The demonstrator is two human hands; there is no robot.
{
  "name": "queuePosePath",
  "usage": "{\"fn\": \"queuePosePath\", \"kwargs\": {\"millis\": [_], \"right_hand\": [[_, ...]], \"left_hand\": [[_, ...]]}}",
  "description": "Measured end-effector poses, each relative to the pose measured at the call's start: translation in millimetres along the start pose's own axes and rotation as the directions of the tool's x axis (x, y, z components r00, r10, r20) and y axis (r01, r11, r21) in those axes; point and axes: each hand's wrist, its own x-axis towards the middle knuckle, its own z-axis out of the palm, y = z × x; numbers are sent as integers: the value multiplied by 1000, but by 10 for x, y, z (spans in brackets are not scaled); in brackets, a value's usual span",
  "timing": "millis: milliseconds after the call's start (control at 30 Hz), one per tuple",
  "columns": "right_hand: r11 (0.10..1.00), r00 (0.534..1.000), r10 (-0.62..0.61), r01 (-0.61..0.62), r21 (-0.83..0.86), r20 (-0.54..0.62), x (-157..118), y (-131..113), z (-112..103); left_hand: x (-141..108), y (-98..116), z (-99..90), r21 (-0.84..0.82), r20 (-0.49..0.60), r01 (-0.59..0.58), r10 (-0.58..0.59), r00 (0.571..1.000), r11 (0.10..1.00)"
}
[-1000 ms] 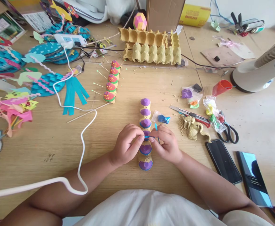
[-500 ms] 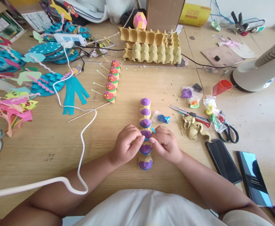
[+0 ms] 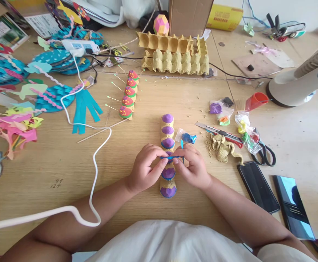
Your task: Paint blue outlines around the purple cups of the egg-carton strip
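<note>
A strip of egg-carton cups with purple tops (image 3: 168,173) stands upright on the table in front of me, and some cups have blue edging. Over its middle, a thin blue clay strand (image 3: 172,157) is stretched between my hands. My left hand (image 3: 150,165) pinches one end at the left of the strip. At the right, my right hand (image 3: 190,165) pinches the other part, and a loose blue end sticks up past its fingers. Just beyond lies a small bag of blue clay (image 3: 188,137).
A red and green cup strip (image 3: 128,95) with pins lies at the back left, beside a white cable (image 3: 95,156). To the right are a cutter (image 3: 221,134), scissors (image 3: 268,153), carton scraps (image 3: 222,147) and a phone (image 3: 259,187). Egg cartons (image 3: 180,62) lie behind.
The blue strand is now raised and pulled straighter above the cup, and its loose end points up at the right hand. Both hands have barely moved.
</note>
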Motion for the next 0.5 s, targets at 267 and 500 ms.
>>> {"fn": "queuePosePath", "kwargs": {"millis": [267,500], "right_hand": [[998,998,-53,54,-39,13,-6,20,-7],[996,996,-86,86,-28,-12,-10,36,6]], "left_hand": [[29,24,-7,7,6,-14,14,1000,1000],[39,40,-18,2,1,-12,12,1000,1000]]}}
